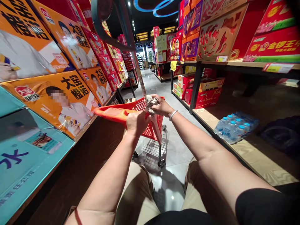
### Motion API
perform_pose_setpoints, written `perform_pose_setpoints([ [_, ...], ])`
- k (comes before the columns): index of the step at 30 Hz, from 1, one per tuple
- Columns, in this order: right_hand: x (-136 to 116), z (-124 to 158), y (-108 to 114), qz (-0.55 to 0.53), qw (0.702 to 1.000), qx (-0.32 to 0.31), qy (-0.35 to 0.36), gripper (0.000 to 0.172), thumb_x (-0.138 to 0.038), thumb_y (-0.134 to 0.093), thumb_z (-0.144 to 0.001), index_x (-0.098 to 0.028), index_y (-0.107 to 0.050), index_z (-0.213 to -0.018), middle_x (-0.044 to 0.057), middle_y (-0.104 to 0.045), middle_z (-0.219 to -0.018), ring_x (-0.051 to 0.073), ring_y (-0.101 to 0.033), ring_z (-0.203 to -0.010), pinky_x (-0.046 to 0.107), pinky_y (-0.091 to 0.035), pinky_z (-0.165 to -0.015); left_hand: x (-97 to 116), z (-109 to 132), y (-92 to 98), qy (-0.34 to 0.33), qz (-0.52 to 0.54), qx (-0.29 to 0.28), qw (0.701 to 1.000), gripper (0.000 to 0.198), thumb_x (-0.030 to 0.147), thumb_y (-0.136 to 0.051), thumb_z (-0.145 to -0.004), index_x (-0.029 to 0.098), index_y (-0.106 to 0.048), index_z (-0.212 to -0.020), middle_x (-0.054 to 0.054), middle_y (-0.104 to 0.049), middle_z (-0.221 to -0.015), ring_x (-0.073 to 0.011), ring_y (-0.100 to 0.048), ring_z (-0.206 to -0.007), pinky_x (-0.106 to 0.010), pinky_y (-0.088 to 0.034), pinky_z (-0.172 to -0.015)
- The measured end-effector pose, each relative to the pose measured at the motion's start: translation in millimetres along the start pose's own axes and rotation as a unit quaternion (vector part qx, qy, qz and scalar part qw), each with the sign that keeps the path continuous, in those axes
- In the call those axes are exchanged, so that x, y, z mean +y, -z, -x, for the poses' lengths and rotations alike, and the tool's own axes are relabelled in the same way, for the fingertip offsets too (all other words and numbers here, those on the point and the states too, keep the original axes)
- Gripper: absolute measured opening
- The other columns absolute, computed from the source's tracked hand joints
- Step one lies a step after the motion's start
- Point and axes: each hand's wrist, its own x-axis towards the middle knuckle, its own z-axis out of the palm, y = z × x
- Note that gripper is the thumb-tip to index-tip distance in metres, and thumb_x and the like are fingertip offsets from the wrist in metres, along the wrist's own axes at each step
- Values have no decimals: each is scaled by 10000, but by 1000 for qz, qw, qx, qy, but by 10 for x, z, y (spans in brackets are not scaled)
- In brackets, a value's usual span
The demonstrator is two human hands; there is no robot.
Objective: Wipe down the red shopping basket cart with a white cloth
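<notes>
An orange-red plastic shopping cart [122,113] stands on wheels in the aisle in front of me, with a tall metal handle bar [140,78] rising from it. My left hand [137,122] is closed on the cart's near rim. My right hand [161,106] presses a crumpled grey-white cloth [151,103] against the base of the metal bar, fingers wrapped round it. A thin bracelet sits on my right wrist. My knees in beige trousers show below.
Shelves of orange and teal boxes [67,100] line the left. On the right, a low wooden shelf [257,156] holds a pack of water bottles [235,126] and red gift boxes [206,93]. The glossy tiled aisle [164,87] runs ahead to more shelving.
</notes>
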Motion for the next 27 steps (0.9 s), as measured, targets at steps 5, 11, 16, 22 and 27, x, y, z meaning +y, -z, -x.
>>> perform_pose_setpoints([
  [5,98,42,162,-25,997,-26,-68,531,-305,-649,-608,-223,-564,-1125,-40,-640,-824,143,-573,-735,250,-493,-668,90,-90,-74,-12,-9,6,1000,415,485,-480,-979,183,-755,-906,-122,-771,-870,-303,-715,-830,-378,-414,-739],
  [11,112,111,259,-61,996,-27,-58,494,-253,-617,-600,-208,-593,-1091,-29,-672,-878,145,-600,-772,274,-517,-754,89,-188,-148,-8,10,9,1000,420,536,-521,-933,203,-775,-926,-121,-781,-885,-326,-724,-859,-379,-434,-739],
  [16,206,20,377,24,997,-22,-63,455,-213,-589,-622,-212,-662,-1072,14,-697,-996,179,-627,-869,346,-552,-861,-55,-215,-174,-6,31,11,999,360,493,-576,-886,216,-783,-986,-109,-781,-891,-320,-716,-891,-373,-450,-759],
  [22,270,39,346,89,993,1,-73,499,-160,-554,-608,-179,-675,-1092,62,-691,-1095,210,-636,-1006,407,-527,-1000,-378,-207,-252,-4,66,31,997,312,461,-638,-842,220,-786,-975,-60,-763,-843,-253,-690,-835,-329,-458,-735],
  [27,141,183,28,96,990,-88,52,598,-139,-530,-627,-207,-655,-1208,50,-664,-1235,220,-609,-1169,393,-463,-1100,-670,-223,-346,-24,84,74,993,315,488,-688,-814,196,-790,-877,-56,-722,-748,-236,-662,-759,-335,-471,-741],
])
